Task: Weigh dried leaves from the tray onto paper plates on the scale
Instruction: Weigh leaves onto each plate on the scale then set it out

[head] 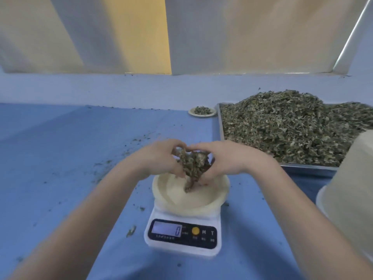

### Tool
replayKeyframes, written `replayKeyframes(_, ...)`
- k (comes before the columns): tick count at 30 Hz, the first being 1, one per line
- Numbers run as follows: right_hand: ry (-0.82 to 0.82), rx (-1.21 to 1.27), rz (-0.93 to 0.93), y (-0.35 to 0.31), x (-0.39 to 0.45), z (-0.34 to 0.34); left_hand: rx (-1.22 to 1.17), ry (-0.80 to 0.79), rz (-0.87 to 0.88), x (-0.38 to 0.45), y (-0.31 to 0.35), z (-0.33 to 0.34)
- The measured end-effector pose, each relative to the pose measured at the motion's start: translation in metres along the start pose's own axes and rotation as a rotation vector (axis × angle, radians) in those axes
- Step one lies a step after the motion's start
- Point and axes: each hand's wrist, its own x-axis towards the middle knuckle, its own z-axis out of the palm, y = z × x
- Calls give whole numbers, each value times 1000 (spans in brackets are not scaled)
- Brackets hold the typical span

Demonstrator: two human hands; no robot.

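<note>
A white digital scale [182,233] stands on the blue table, its display showing 0. A pale paper plate [177,197] sits on it. Just above the plate, my left hand [159,158] and my right hand [224,160] are cupped together around a clump of dried leaves [192,165]. Some leaves trail down from the clump and touch the plate. To the right, a metal tray [308,167] holds a tall heap of dried green leaves [286,126].
A second paper plate with leaves [202,111] sits at the back beside the tray. A stack of pale plates [351,190] rises at the right edge. Leaf crumbs [131,231] are scattered on the blue table. A wall ledge runs behind.
</note>
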Motion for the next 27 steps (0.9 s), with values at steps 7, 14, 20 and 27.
replayKeyframes(7,153,160,7,8,-16,10,-126,151,130,-20,-25,9)
replayKeyframes(14,397,227,-22,9,-4,26,-178,336,254,-11,-20,27)
replayKeyframes(20,451,192,-24,12,6,24,-152,369,292,6,-13,32)
replayKeyframes(27,450,138,80,39,8,9,-21,297,337,39,13,40)
